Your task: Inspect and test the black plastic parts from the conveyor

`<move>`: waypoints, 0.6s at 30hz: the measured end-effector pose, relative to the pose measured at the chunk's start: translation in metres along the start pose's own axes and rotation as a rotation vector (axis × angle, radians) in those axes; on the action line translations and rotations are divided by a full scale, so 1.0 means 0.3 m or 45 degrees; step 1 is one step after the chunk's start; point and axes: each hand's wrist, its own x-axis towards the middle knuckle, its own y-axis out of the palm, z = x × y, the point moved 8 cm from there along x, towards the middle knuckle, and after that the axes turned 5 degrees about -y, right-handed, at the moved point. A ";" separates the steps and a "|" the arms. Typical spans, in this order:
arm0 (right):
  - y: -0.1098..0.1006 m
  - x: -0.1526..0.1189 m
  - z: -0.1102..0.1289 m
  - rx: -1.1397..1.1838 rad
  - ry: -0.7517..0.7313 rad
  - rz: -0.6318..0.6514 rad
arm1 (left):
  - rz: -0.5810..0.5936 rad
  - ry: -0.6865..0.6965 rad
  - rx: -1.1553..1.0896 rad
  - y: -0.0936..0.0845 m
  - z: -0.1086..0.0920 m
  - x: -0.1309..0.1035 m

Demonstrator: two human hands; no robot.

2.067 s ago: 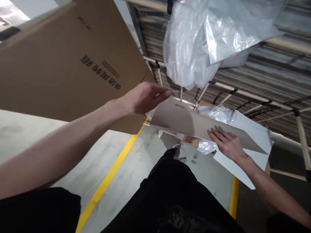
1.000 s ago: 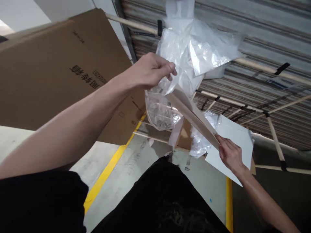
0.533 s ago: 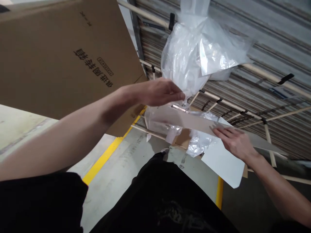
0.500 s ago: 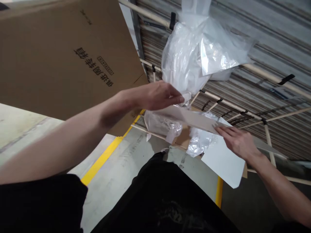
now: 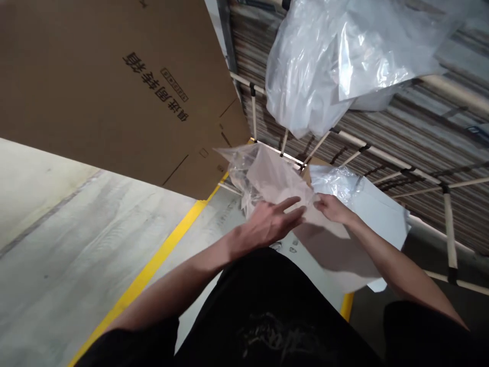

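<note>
Pale sheet slants across the space in front of the legs, far end up by the rails, near corner down toward the right knee. Clear bag lies about its far end, one loose corner poking out left toward the carton. How deep the sheet sits in the bag: cannot tell.

Left hand: at the sheet's left edge, index and middle fingers stretched out and parted over sheet and film. Thumb out of sight; whether it has hold of anything, cannot tell. Right hand: thumb and fingers drawn together, pinching the bag's film over the sheet. Fingertips of the two hands near each other, a narrow gap between.

Edges: carton's lower edge runs down to the yellow line, its right corner just beside the bag. Beyond the bag, pipe rails in front of a ribbed shutter; hanging plastic bulges above the hands, apart from them. White board and crumpled film crowd the right side.

Room: widest on the left, grey floor between carton edge and left forearm; tight on the right, rails beyond the forearm.
</note>
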 end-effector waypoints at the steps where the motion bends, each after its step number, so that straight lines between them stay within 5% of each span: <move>1: 0.010 0.004 -0.061 0.255 0.083 -0.037 | -0.035 -0.059 0.041 0.028 0.023 -0.043; 5: 0.038 -0.078 -0.274 0.908 0.337 -0.248 | -0.127 -0.163 0.080 0.123 0.101 -0.110; 9: -0.021 -0.299 -0.402 1.022 0.439 -0.527 | -0.155 0.022 -0.118 0.215 0.047 0.017; 14: -0.134 -0.699 -0.447 1.052 0.744 -0.843 | -0.297 0.144 -0.677 0.233 -0.047 0.185; 18: -0.157 -0.857 -0.416 0.876 0.894 -1.020 | -0.316 0.008 -0.955 0.326 0.051 0.189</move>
